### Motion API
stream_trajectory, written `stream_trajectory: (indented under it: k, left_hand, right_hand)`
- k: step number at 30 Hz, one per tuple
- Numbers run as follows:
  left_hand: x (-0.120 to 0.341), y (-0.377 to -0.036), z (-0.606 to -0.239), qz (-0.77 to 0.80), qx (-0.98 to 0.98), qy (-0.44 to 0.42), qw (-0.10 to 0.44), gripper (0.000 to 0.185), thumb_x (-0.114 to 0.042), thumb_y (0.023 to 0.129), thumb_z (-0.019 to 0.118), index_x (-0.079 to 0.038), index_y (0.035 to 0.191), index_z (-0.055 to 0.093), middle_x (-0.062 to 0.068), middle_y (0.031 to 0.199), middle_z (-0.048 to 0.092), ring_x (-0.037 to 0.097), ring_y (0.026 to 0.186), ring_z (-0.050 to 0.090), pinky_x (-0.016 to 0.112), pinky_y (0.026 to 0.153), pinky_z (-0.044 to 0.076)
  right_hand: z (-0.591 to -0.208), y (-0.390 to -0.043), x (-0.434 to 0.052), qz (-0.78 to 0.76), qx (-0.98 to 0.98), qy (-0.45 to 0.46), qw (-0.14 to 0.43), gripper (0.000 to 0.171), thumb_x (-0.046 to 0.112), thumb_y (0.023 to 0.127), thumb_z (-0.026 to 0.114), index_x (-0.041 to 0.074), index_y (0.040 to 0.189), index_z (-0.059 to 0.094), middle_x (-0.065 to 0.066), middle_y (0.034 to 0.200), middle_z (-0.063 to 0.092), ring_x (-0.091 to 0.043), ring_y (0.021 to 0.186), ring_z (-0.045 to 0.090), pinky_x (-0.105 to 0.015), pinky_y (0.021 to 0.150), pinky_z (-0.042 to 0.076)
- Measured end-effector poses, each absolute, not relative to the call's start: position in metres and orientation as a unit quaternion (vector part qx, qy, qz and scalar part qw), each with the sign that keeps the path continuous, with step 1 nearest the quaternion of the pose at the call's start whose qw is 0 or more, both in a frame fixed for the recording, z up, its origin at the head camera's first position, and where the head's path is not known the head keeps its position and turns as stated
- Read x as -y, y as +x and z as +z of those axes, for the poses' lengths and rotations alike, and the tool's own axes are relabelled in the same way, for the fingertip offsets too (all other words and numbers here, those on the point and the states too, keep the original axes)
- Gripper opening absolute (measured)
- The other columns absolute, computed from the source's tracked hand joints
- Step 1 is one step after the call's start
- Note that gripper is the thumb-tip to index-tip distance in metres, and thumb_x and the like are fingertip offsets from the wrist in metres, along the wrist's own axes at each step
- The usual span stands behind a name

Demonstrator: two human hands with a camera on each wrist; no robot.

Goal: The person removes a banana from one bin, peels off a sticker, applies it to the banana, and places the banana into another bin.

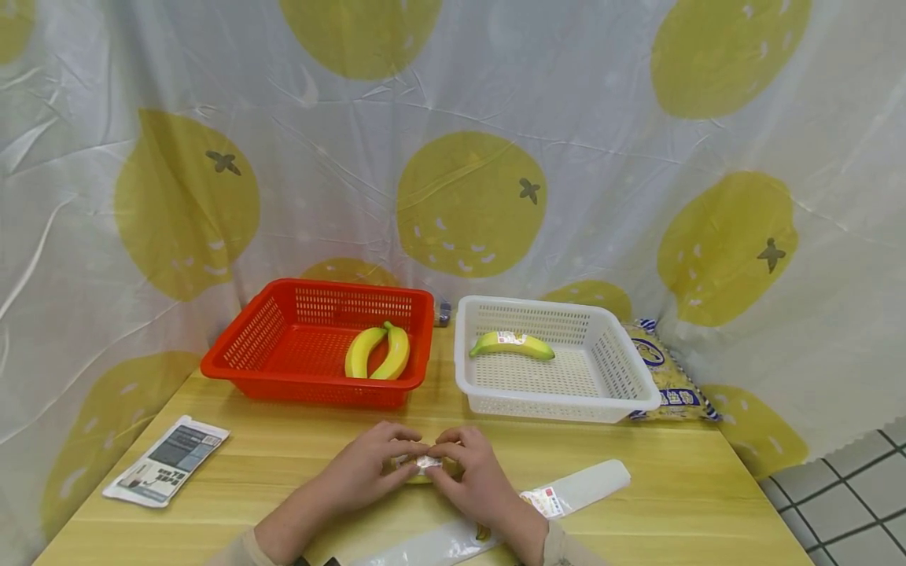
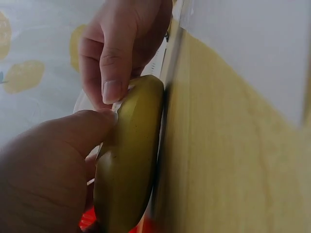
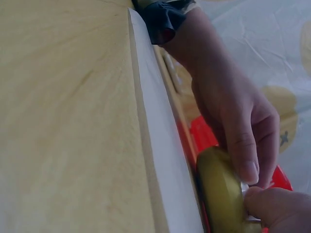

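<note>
A yellow-green banana (image 2: 129,160) lies on the wooden table (image 1: 283,464) near its front edge, mostly hidden under both hands in the head view. My left hand (image 1: 371,465) curls over the banana, its thumb against a small white sticker (image 1: 427,463) on the peel. My right hand (image 1: 476,472) pinches that sticker from the other side, fingertip to fingertip with the left. The right wrist view shows the banana (image 3: 218,194) beside a long white backing strip (image 3: 160,160). That strip (image 1: 583,486) runs under my right wrist.
A red basket (image 1: 248,346) at the back left holds two bananas (image 1: 378,354). A white basket (image 1: 623,369) to its right holds one stickered banana (image 1: 511,345). A snack bag (image 1: 668,377) lies behind it. A printed leaflet (image 1: 168,459) sits at the front left.
</note>
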State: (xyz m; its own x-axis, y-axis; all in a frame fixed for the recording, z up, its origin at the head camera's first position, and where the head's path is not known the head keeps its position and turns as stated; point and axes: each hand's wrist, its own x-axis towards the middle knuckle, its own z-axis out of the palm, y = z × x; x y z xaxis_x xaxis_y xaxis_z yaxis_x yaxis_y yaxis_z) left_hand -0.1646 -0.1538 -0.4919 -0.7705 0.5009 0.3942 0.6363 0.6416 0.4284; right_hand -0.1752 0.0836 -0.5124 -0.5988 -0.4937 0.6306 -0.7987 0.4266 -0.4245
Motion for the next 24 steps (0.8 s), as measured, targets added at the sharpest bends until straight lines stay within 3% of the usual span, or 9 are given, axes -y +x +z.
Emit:
stream_trajectory:
  k: [8, 11, 18, 24]
  left_hand:
    - [0.155, -0.164, -0.491, -0.252, 0.923, -0.281, 0.077, 0.027, -0.045, 0.098, 0.067, -0.031, 0.12, 0.074, -0.016, 0.12, 0.071, 0.013, 0.117, 0.061, 0.05, 0.101, 0.045]
    - [0.157, -0.164, -0.49, -0.244, 0.927, -0.276, 0.075, 0.028, -0.05, 0.095, 0.069, -0.033, 0.116, 0.074, -0.019, 0.117, 0.072, 0.013, 0.116, 0.063, 0.049, 0.099, 0.042]
    - [0.161, -0.169, -0.489, -0.31, 0.91, -0.273, 0.037, 0.02, -0.05, 0.091, 0.075, -0.034, 0.103, 0.073, -0.023, 0.104, 0.071, 0.006, 0.101, 0.067, 0.04, 0.091, 0.054]
    - [0.171, -0.173, -0.487, -0.386, 0.878, -0.281, -0.036, 0.016, -0.04, 0.096, 0.072, -0.033, 0.111, 0.072, -0.018, 0.111, 0.071, 0.009, 0.109, 0.064, 0.035, 0.096, 0.053]
  right_hand:
    - [-0.51, -0.172, -0.083, 0.317, 0.856, 0.37, 0.172, 0.028, 0.033, 0.094, 0.076, 0.018, 0.117, 0.077, -0.01, 0.123, 0.064, -0.023, 0.116, 0.053, -0.044, 0.094, 0.047]
    - [-0.509, -0.172, -0.084, 0.299, 0.863, 0.369, 0.171, 0.032, 0.037, 0.094, 0.075, 0.018, 0.119, 0.078, -0.008, 0.122, 0.065, -0.021, 0.115, 0.052, -0.045, 0.094, 0.045]
    - [-0.502, -0.171, -0.089, 0.327, 0.866, 0.36, 0.113, 0.034, 0.032, 0.093, 0.075, 0.01, 0.119, 0.078, -0.007, 0.121, 0.066, -0.022, 0.112, 0.059, -0.037, 0.093, 0.052]
    - [-0.494, -0.171, -0.097, 0.354, 0.872, 0.332, 0.061, 0.024, 0.025, 0.094, 0.075, 0.014, 0.116, 0.079, -0.006, 0.123, 0.068, -0.022, 0.114, 0.064, -0.036, 0.095, 0.056]
